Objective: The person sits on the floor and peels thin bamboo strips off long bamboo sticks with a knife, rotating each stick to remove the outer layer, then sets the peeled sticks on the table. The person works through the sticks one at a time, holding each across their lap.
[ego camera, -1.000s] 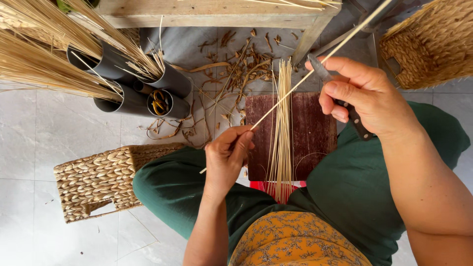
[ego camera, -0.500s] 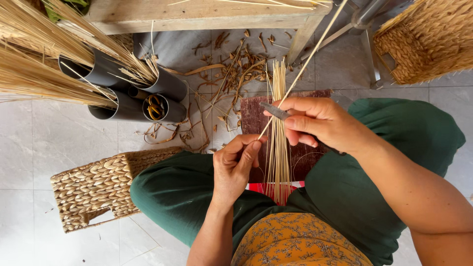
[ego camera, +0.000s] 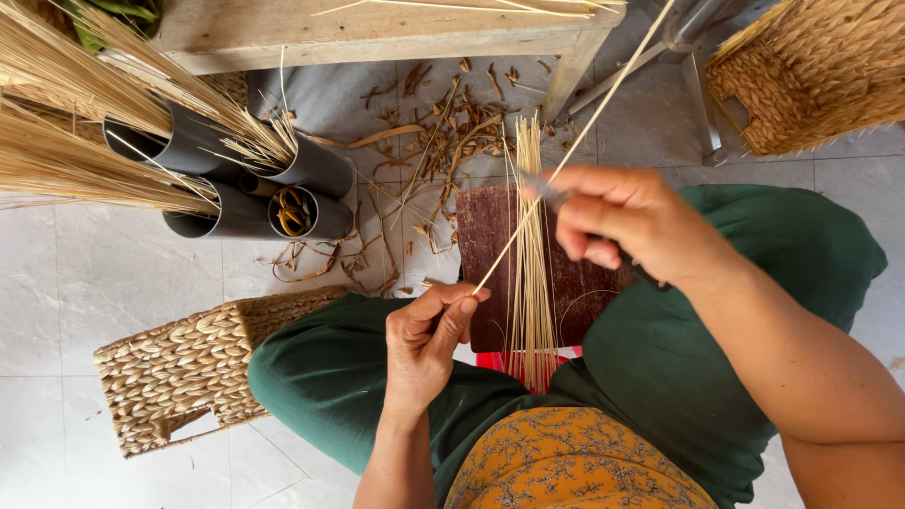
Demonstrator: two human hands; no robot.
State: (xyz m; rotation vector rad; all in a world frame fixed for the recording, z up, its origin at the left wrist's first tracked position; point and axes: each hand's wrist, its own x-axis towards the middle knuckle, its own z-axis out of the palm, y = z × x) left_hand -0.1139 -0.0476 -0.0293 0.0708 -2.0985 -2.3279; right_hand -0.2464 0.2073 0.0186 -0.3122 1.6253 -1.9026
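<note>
Since the earlier frame the right hand point(ego camera: 627, 226), closed around a dark-handled knife point(ego camera: 556, 196), has slid down the thin stick point(ego camera: 575, 151) toward the left hand point(ego camera: 429, 339), which pinches its lower end. The stick looks light, springy and easy to snap, so it is best held close to the pinch. Under the hands, more sticks point(ego camera: 530, 273) lie on a dark red board point(ego camera: 495, 240). Beyond that grip, grey tubes point(ego camera: 311, 170) hold straw; no labels show.

Knife point(ego camera: 551, 193) mostly hidden in blurred right hand point(ego camera: 632, 226)

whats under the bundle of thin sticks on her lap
A dark reddish-brown wooden board lies under the bundle of thin pale sticks; a red strip peeks below. The rest is covered.
</note>
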